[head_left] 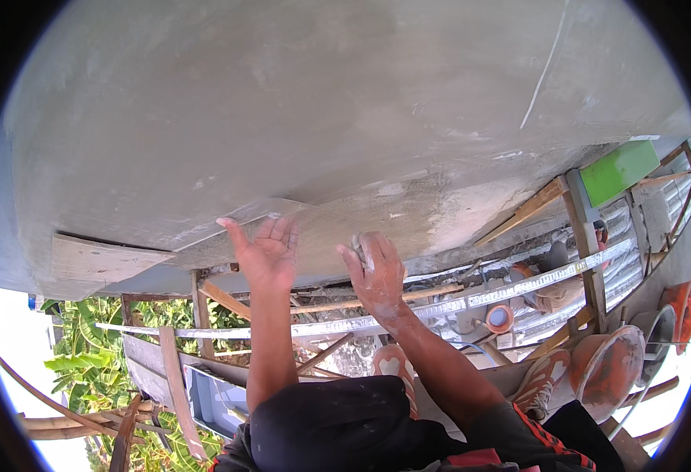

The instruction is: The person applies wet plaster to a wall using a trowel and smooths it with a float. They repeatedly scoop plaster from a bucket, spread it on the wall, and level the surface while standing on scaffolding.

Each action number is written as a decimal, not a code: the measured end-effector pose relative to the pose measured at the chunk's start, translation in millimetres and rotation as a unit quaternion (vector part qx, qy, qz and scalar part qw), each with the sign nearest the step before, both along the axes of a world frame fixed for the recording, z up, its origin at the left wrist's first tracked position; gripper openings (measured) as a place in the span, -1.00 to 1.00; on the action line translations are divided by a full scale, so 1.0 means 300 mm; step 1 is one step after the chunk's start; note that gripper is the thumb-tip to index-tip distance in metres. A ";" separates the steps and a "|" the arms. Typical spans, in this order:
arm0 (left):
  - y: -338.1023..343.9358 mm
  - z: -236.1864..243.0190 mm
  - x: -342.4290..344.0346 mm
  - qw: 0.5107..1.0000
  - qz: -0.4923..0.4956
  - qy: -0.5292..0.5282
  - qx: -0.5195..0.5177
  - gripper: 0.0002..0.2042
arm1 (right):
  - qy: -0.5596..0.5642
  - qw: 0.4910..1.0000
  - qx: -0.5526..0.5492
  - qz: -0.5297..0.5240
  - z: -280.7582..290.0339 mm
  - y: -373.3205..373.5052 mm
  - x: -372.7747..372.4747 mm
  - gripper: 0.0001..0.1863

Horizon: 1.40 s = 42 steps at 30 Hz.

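Note:
In front of me rises a broad grey plastered wall with paler, rougher patches along its lower part. My left hand is open, fingers spread and palm turned up, close to the wall's lower part and holding nothing. Whether it touches the wall is hard to judge. To its right, my right hand is curled, its fingers dusted with pale powder. A small greyish lump shows at its thumb and fingertips; its kind I cannot make out. Left of both hands, a thin flat board lies against the wall.
A long whitish straight bar runs across the wooden scaffold below my arms. Plaster-smeared buckets stand at the right beside my shoe. A grey-blue trough sits lower left. A green panel is by a wooden post.

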<state>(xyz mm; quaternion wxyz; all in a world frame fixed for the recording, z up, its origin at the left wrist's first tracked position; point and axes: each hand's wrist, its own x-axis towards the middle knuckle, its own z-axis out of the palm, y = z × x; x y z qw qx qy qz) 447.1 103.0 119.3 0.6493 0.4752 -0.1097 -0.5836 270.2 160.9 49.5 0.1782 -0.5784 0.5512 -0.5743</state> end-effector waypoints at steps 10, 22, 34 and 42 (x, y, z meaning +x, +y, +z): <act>0.001 0.018 0.003 1.000 -0.006 0.000 0.000 0.40 | 0.015 0.987 -0.006 -0.161 -0.088 -0.035 -0.569 -0.78; 0.001 0.010 0.006 1.000 0.011 -0.021 -0.007 0.35 | -0.244 0.966 0.077 -0.025 -0.150 -0.027 -0.614 -0.56; 0.010 0.016 0.008 0.999 0.017 -0.025 -0.014 0.33 | -0.149 0.970 0.183 -0.058 -0.305 0.098 -0.577 -0.60; 0.006 0.006 0.028 1.000 -0.001 -0.002 0.000 0.37 | 0.106 0.991 0.001 -0.083 -0.100 -0.004 -0.624 -0.81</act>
